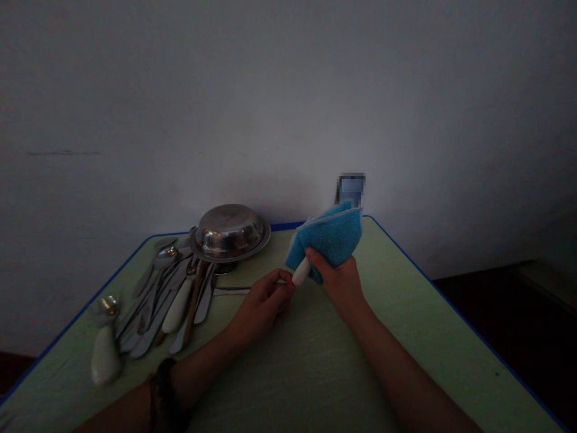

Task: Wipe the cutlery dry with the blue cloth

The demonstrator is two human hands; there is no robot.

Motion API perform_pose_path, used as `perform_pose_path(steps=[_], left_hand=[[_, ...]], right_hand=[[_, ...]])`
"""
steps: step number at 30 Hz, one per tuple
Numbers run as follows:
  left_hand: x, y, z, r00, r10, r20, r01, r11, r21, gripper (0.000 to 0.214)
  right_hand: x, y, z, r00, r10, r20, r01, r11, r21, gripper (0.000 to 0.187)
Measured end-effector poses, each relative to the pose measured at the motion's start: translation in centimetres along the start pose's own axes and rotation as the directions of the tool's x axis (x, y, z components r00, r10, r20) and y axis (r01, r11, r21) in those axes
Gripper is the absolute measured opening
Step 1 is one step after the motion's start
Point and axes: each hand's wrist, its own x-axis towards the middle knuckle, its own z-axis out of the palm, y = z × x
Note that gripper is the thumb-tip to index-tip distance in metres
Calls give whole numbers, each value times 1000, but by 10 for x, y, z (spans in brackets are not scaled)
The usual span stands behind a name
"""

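A blue cloth [331,237] with a pale edge is bunched in my right hand [340,279], which is closed with the thumb on top. Out of its lower left side sticks the thick white handle [302,272] of a utensil, whose head is hidden in the cloth. My left hand [265,294] pinches the tip of that handle between its fingertips. Just left of this hand lies a thin metal utensil handle [232,291] on the table. Another white-handled utensil [106,355], with a shiny metal head, lies apart at the far left.
On the green table [315,373] with blue edging, an overturned metal bowl [232,231] rests at the back, near the wall. A pile of cutlery [157,307] with spoons and several handles spreads before it. A pixelated upright object [351,187] stands behind the cloth.
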Motion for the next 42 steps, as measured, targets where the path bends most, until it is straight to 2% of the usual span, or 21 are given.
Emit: perform_pose_path(steps=[24,42], left_hand=[[-1,3,1,1000,5,-12,-5,1000,29,11],[-2,4,2,1000,-15,-15,15,1000,-16,12]], right_hand=[[-1,1,0,1000,4,17,-4,999,34,26],[0,1,0,1000,-11,9,11,1000,27,25]])
